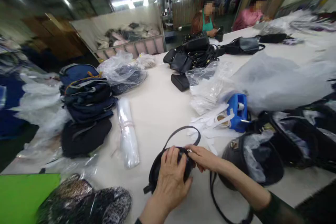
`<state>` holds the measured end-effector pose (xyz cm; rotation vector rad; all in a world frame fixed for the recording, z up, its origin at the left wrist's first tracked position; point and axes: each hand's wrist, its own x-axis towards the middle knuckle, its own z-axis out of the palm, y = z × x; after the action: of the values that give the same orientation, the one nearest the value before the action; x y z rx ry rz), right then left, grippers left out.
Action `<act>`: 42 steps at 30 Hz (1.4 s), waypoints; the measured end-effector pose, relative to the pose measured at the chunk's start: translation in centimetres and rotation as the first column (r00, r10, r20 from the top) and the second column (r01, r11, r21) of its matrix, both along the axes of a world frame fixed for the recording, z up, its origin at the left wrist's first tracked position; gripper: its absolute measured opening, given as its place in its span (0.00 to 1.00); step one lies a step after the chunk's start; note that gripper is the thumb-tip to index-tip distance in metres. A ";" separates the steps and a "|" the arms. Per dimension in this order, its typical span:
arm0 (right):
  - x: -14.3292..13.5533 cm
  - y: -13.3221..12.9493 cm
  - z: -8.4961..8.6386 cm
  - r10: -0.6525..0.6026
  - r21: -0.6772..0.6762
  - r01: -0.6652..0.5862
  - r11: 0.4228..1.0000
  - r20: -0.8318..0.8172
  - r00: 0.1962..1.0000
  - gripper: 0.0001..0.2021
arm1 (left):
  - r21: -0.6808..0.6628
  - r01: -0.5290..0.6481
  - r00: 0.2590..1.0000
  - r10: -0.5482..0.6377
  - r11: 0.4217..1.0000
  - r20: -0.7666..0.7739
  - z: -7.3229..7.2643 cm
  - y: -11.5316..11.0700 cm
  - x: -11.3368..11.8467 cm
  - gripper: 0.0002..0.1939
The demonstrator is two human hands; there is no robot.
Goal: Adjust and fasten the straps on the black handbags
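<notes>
Left grip [172, 178]: the bare hand lies palm down over a black bag [155, 168], fingers fanned and slightly bent across its top, thumb set well apart on the bag's right side. Cannot tell whether it clamps the bag or only presses on it. Right grip [203, 156]: comes in from the right, forefinger reaching to the bag's far-right edge by the strap, other fingers partly curled below – any pinch is hidden.

Position: the bag rests on the white tabletop [154, 106], near side, directly in front of the person. Outline rounded, much of it covered by the left hand. Long axis, as far as it shows, runs slantwise – near left to far right. A short tab [147, 189] juts from the near-left end; the strap [200, 135] arches from the far side, its loop pointing away from the person.

Surroundings: left of the bag, a roll of clear plastic [129, 134], bound around the middle, long axis running roughly away from the person. Beyond the right hand, white strips [210, 131] and a blue tape dispenser [238, 112]. To the right, a dark bag with a gaping mouth [252, 162], partly behind the right forearm. Farther left, stacked navy backpacks [88, 92]. Across the tabletop, a heap of black bags [193, 54]; two people sit beyond.
</notes>
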<state>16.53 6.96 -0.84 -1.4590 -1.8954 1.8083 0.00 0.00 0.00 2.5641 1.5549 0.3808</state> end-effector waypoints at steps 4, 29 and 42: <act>0.5 0.6 0.3 0.051 -0.060 -0.053 0.997 -0.025 0.998 0.18 | 0.000 0.004 1.000 -0.004 1.000 -0.024 0.3 0.3 0.1 0.26; 0.8 0.9 0.6 -0.079 0.024 0.087 0.996 -0.247 0.966 0.04 | 0.041 -0.025 0.999 0.024 0.999 0.031 -0.8 0.5 0.5 0.19; -1.8 -1.5 1.7 0.035 0.362 -0.010 0.932 -0.063 0.997 0.04 | 0.173 -0.063 0.995 0.049 0.983 0.083 1.5 1.0 -2.2 0.19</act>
<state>14.72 5.49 0.82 -1.2351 -2.0782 1.3958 -2.24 1.04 1.52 2.6001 1.6367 0.6440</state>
